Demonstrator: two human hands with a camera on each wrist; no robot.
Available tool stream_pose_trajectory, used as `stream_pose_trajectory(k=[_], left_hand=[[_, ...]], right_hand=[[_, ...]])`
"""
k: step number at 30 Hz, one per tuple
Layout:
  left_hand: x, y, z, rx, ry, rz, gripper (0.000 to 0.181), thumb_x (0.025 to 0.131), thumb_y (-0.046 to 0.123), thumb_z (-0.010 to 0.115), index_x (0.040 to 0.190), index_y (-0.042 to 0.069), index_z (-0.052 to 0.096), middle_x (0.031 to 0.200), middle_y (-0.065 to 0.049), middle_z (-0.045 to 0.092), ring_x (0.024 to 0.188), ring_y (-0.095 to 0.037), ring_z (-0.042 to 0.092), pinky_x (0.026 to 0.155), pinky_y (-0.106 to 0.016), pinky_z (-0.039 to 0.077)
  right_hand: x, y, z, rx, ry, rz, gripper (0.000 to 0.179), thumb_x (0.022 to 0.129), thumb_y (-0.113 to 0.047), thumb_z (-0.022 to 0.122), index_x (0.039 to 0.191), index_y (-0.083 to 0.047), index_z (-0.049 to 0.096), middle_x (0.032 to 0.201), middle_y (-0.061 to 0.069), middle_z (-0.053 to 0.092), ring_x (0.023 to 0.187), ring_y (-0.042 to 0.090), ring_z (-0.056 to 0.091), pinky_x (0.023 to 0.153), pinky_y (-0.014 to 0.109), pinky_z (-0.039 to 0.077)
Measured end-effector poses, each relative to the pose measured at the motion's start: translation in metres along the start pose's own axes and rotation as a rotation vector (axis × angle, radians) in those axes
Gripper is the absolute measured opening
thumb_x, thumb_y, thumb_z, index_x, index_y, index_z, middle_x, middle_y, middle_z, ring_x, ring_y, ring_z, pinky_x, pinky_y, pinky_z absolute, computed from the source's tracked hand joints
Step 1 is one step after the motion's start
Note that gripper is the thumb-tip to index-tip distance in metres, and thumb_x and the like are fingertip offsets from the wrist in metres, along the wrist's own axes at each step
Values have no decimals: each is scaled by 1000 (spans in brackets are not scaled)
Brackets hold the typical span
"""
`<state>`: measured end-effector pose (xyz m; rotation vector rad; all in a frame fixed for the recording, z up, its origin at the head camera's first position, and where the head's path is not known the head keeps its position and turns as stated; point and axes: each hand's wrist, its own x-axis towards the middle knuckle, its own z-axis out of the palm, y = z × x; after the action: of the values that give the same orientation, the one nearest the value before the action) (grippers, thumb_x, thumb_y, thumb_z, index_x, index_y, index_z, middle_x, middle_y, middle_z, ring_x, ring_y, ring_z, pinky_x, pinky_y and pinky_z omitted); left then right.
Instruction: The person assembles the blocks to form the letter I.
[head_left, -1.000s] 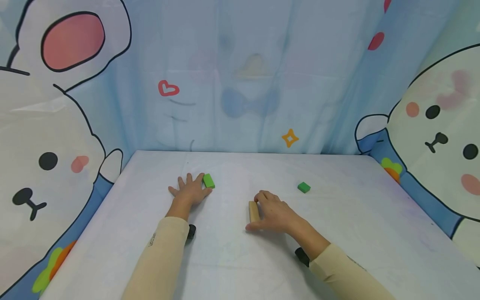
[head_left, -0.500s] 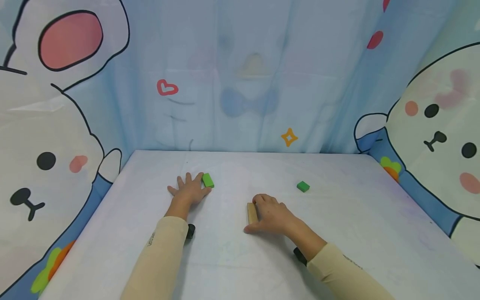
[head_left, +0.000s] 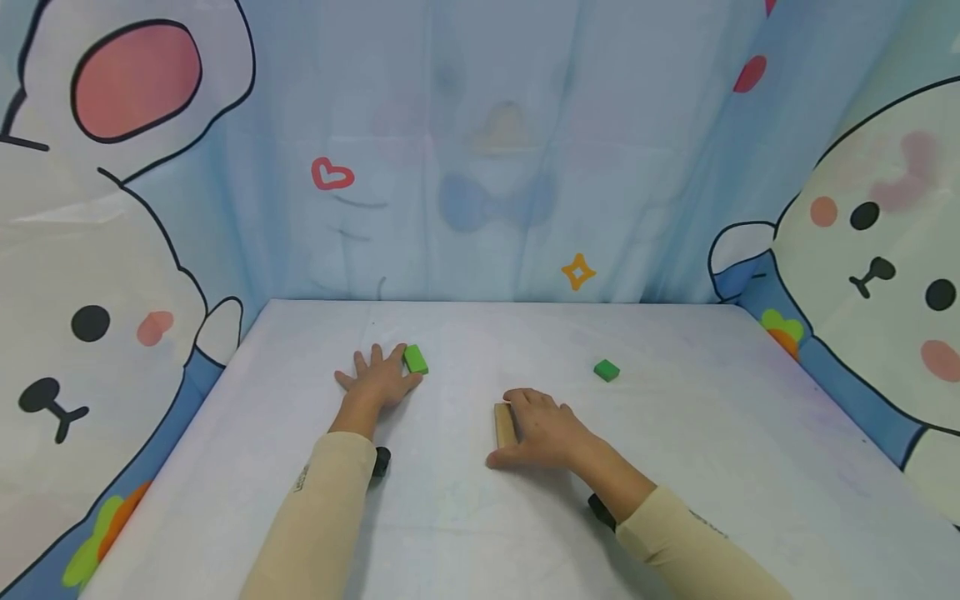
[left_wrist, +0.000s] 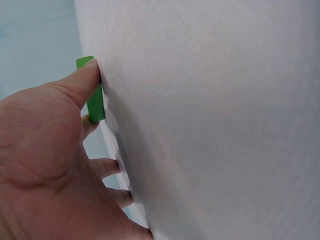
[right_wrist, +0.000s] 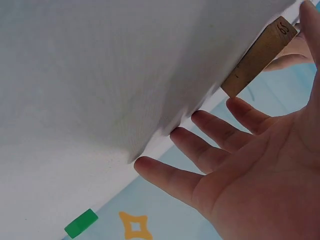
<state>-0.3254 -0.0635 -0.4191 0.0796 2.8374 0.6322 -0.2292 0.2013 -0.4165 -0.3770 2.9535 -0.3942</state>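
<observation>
At the left of the head view my left hand [head_left: 378, 385] pinches a bright green block [head_left: 416, 359] between thumb and index finger, its other fingers spread on the white tabletop. The left wrist view shows the thumb at one end of this green block [left_wrist: 96, 102] and the index finger at the other. Near the middle, my right hand [head_left: 546, 433] spans a long wooden block [head_left: 505, 427], thumb at the near end and index finger at the far end. Dark marking shows on one end of this wooden block [right_wrist: 260, 59] in the right wrist view.
A second, darker green block [head_left: 607, 371] lies on the white table [head_left: 450, 533], beyond the right hand and to its right. It also appears low in the right wrist view as a green block [right_wrist: 81, 223]. A blue cartoon-print curtain [head_left: 480, 150] hangs behind the table.
Over the first half second my right hand shifts slightly nearer and left with the wooden block. Since then both hands hold almost still; the left hand stays on its green block.
</observation>
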Motion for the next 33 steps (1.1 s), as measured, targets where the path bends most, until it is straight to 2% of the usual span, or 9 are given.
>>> stream_pose_trajectory(k=[4, 7, 10, 16, 23, 33], left_hand=[[0, 0, 1, 1, 3, 2, 74, 105, 50, 52, 166, 22, 22, 172, -26, 6, 157, -54, -3, 115, -81, 0], [0, 1, 1, 0, 1, 4, 74, 105, 50, 52, 166, 22, 22, 172, -26, 6, 157, -54, -3, 116, -81, -1], [0, 2, 0, -3, -4, 5, 74, 105, 51, 52, 167, 22, 22, 172, -26, 5, 157, -54, -4, 116, -81, -1], [-1, 1, -1, 5, -11, -5, 75, 105, 51, 52, 167, 22, 21, 172, -26, 4, 157, -54, -5, 115, -81, -1], [-1, 0, 2, -5, -9, -4, 76, 104, 51, 54, 166, 21, 23, 172, -26, 5, 156, -55, -5, 115, -81, -1], [-2, -2, 0, -7, -14, 5, 76, 103, 51, 55, 166, 21, 23, 172, -26, 5, 156, -55, -5, 114, -82, -1]], right_hand=[[-3, 5, -3, 84, -13, -22, 88, 92, -63, 67, 155, -8, 42, 158, 17, 44, 145, 41, 43, 113, 66, 38], [-8, 12, -7, 164, 2, -67, 72, 100, -52, 63, 155, -11, 43, 159, 18, 43, 145, 42, 43, 114, 62, 39], [-11, 19, -7, 193, 17, -114, 60, 102, -40, 64, 153, -13, 48, 157, 20, 44, 144, 42, 45, 113, 61, 41], [-13, 22, -6, 175, -5, -120, 53, 100, -39, 67, 147, -17, 57, 157, 21, 44, 143, 43, 45, 112, 61, 41], [-15, 23, -1, 148, 7, -103, 53, 100, -40, 67, 148, -19, 56, 154, 19, 48, 142, 41, 48, 112, 60, 42], [-14, 26, 2, 69, 32, -152, 52, 102, -44, 62, 148, -20, 56, 153, 18, 50, 140, 41, 49, 112, 60, 42]])
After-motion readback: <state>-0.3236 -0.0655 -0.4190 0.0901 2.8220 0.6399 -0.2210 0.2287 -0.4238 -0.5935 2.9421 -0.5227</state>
